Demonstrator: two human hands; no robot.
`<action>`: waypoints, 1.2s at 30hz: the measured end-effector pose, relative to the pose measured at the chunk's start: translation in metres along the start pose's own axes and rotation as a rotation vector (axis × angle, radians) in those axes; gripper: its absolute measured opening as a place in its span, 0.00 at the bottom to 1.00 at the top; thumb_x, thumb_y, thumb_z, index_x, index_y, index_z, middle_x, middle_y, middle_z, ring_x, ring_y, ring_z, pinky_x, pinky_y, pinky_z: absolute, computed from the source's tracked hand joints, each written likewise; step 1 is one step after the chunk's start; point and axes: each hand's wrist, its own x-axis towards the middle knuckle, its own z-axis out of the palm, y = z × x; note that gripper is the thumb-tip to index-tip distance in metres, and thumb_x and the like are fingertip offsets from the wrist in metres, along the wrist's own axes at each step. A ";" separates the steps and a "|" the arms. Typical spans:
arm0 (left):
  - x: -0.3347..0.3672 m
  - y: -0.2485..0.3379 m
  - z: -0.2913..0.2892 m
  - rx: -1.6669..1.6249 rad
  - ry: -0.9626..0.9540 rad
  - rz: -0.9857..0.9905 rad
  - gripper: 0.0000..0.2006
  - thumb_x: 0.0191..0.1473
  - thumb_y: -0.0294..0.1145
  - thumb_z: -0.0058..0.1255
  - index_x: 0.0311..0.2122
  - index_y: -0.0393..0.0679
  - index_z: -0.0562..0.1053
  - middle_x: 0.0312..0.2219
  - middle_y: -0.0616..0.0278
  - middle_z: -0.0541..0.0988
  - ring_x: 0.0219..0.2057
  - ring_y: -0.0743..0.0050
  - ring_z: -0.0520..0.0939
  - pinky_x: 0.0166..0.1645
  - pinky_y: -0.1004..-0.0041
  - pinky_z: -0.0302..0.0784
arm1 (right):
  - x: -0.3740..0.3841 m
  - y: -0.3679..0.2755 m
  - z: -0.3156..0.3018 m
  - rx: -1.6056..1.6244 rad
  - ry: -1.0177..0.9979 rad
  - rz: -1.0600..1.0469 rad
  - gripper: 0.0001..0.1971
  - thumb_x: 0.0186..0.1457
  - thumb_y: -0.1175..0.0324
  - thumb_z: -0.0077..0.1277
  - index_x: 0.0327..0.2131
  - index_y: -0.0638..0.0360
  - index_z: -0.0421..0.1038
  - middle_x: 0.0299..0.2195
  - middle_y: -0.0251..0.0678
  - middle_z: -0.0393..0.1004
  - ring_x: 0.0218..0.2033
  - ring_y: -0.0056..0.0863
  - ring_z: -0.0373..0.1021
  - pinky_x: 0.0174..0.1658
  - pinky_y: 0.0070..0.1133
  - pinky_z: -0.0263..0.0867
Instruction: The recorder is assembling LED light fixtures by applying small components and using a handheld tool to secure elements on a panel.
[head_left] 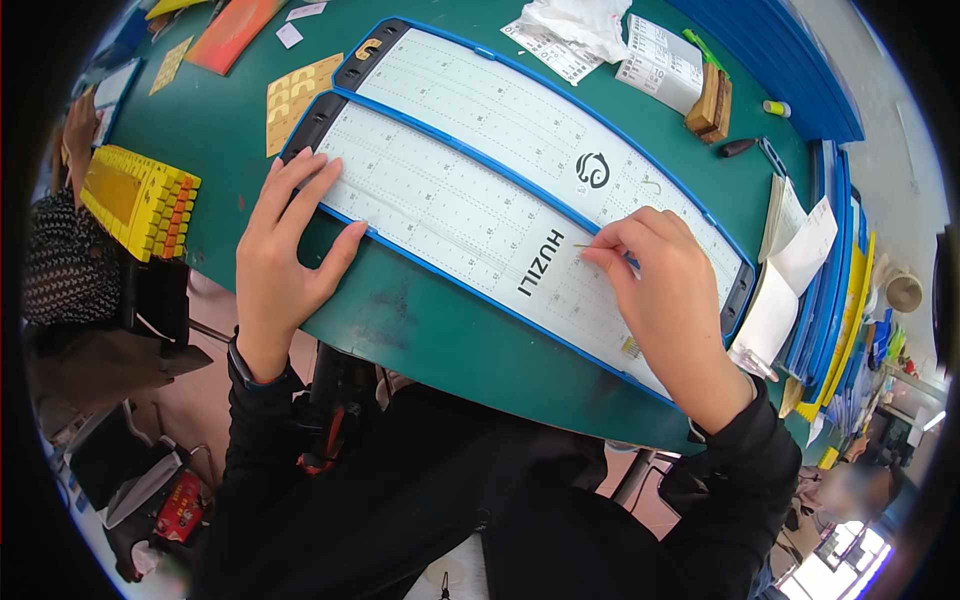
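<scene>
A long, narrow case with blue edges lies on a green table, its two white gridded panels side by side: the near panel (440, 195) and the far panel (470, 95). My left hand (285, 240) is spread over the near panel's left end, fingertips touching it. Over the right part of that panel, my right hand (665, 280) pinches a small, thin gold-coloured piece (580, 246) between thumb and forefinger; most of it is hidden, so its kind is unclear. A small gold hook-shaped piece (652, 184) sits on the far panel, beyond the right hand.
Sticker sheets (295, 95) lie behind the case's left end. Crumpled white plastic (580, 28), a printed label stack (660, 65) and a wooden block (708, 110) stand behind it. Right are an open notebook (785, 260) and blue panels (825, 270). A yellow ridged block (140, 205) and another person sit left.
</scene>
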 end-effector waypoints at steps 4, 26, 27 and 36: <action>-0.002 -0.001 -0.003 0.016 0.015 0.017 0.22 0.44 0.32 0.60 0.47 0.40 0.73 0.46 0.55 0.74 0.51 0.53 0.74 0.60 0.58 0.63 | -0.010 0.000 -0.006 -0.005 -0.023 0.051 0.04 0.43 0.72 0.57 0.23 0.59 0.72 0.23 0.33 0.69 0.30 0.32 0.66 0.32 0.27 0.65; 0.000 0.000 0.000 0.050 0.004 0.020 0.17 0.48 0.28 0.55 0.46 0.41 0.74 0.46 0.56 0.75 0.51 0.54 0.74 0.56 0.63 0.66 | -0.049 0.028 -0.056 -0.057 0.029 0.100 0.07 0.51 0.78 0.49 0.32 0.60 0.60 0.29 0.41 0.65 0.29 0.45 0.66 0.31 0.32 0.62; 0.001 0.001 0.000 0.046 -0.001 0.028 0.17 0.48 0.28 0.55 0.46 0.41 0.74 0.46 0.56 0.75 0.51 0.54 0.74 0.56 0.63 0.66 | -0.056 0.030 -0.057 -0.007 0.021 0.136 0.07 0.52 0.78 0.48 0.32 0.61 0.60 0.29 0.42 0.65 0.30 0.46 0.66 0.31 0.32 0.62; 0.006 0.020 0.002 0.082 -0.022 -0.086 0.13 0.55 0.30 0.49 0.45 0.40 0.74 0.44 0.53 0.74 0.47 0.55 0.75 0.52 0.66 0.69 | -0.074 0.064 -0.054 0.026 0.027 0.220 0.06 0.52 0.78 0.48 0.31 0.61 0.61 0.29 0.41 0.66 0.29 0.42 0.67 0.32 0.29 0.63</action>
